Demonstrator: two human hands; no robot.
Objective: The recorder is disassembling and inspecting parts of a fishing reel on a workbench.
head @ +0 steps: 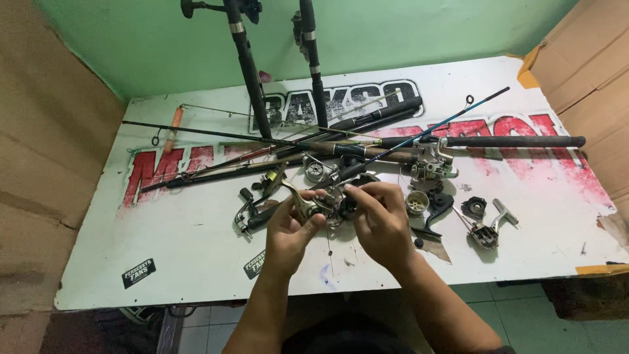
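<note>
Both my hands meet over the middle of a white board table [196, 255]. My left hand [291, 229] grips a metal fishing reel [314, 204] from the left. My right hand [380, 219] pinches the reel's dark right side with its fingertips. The reel sits just above the table surface, partly hidden by my fingers. Several fishing rods [341, 147] lie crossed right behind the hands.
Loose reel parts lie to the right: a round spool [417, 202], a black piece [473, 208], a reel body with handle [488, 229] and a silver reel [432, 167]. Two rods [249, 65] lean against the green wall. Cardboard [39, 164] flanks the table.
</note>
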